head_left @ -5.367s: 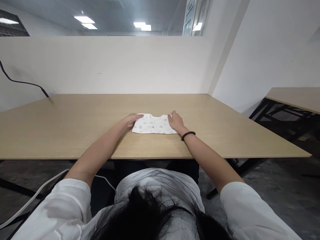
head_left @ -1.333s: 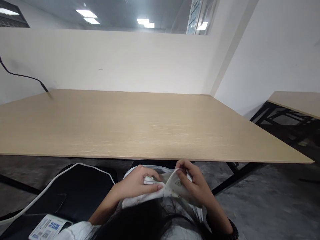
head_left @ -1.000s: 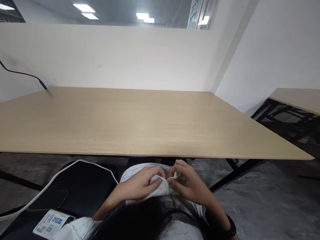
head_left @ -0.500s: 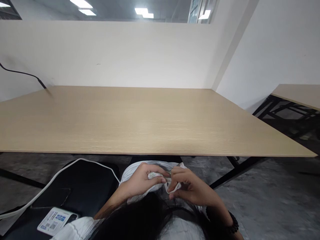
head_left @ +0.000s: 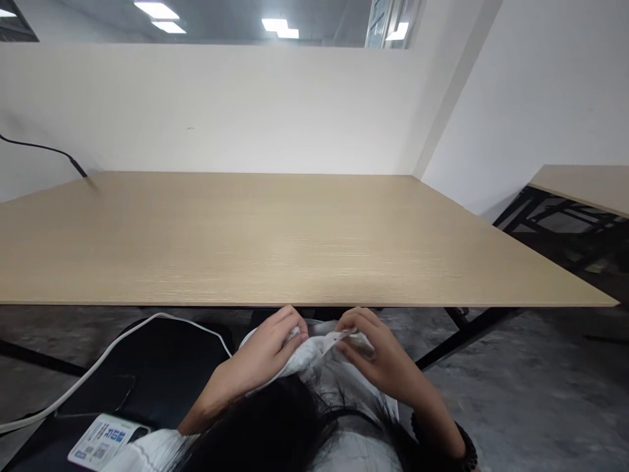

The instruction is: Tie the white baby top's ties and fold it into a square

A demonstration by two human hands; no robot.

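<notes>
- We see the white cotton garment (head_left: 324, 343) bunched at lower centre of the frame, held up off the tabletop (head_left: 246, 242), just below its near edge.
- Our left hand (head_left: 260, 357) and right hand (head_left: 376, 344) are close together, with the fingers of each closed on the cloth; they do not touch each other.
- The fabric looks light, soft and limp, so we judge it will sag and crease wherever it is left unsupported; an edge or fold gives the surest hold.
- A black beaded bracelet (head_left: 464, 446) circles the right wrist at lower right.
- At lower left, a white cable (head_left: 113, 328) runs across a black seat pad (head_left: 152, 367), near a printed card (head_left: 101, 440).
</notes>
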